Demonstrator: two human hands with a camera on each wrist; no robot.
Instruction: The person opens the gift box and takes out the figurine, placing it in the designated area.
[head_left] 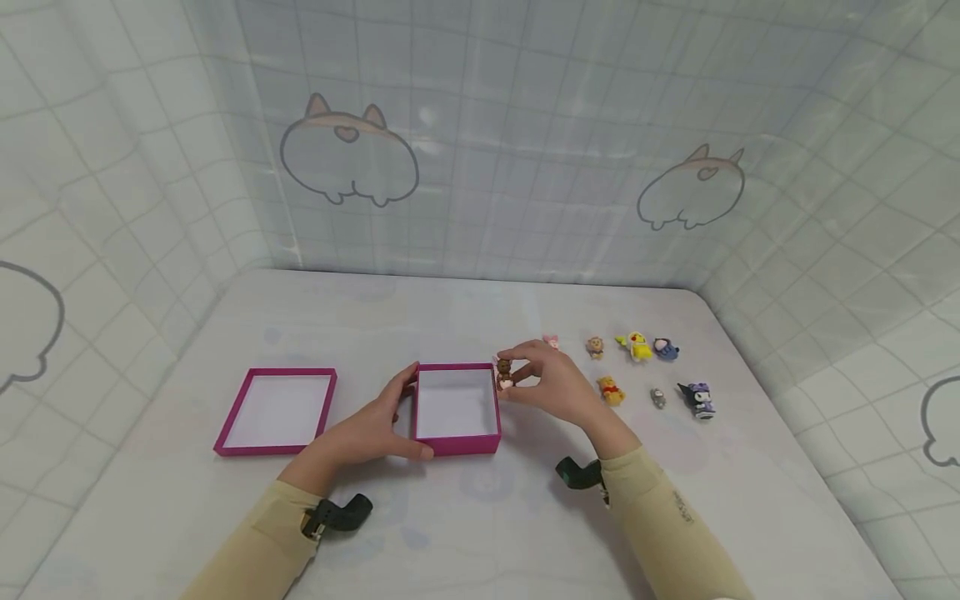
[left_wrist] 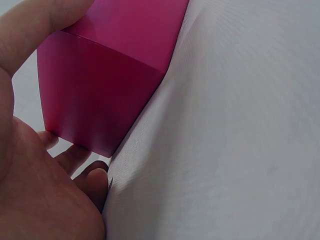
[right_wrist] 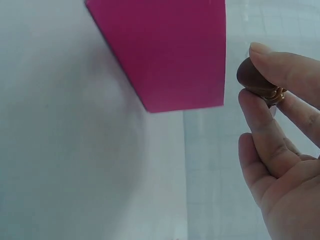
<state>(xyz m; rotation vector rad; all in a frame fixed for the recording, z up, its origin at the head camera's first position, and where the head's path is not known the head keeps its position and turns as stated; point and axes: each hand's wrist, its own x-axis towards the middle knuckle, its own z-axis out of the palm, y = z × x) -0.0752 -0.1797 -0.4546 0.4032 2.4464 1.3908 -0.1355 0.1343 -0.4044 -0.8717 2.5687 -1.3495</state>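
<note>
An open magenta box (head_left: 457, 446) with a white inside stands on the table, nothing visible in it. My left hand (head_left: 375, 427) grips its left side, thumb at the front corner and fingers toward the back; the left wrist view shows the fingertips at the box's (left_wrist: 100, 95) far edge. Just off the box's right rim, my right hand (head_left: 551, 383) pinches a small brown figurine (head_left: 504, 373) between thumb and fingers. In the right wrist view the figurine's smooth brown part (right_wrist: 254, 77) shows beside the magenta wall (right_wrist: 170, 55); the rest is partly hidden by fingers.
A shallow magenta-rimmed lid (head_left: 273, 451) lies at the left. On the right are several small figurines, among them a yellow bear in a red shirt (head_left: 611, 391), a yellow one (head_left: 637, 346), a blue one (head_left: 665, 348) and a black-and-purple one (head_left: 701, 400). A pink one (head_left: 552, 342) sits behind my right hand.
</note>
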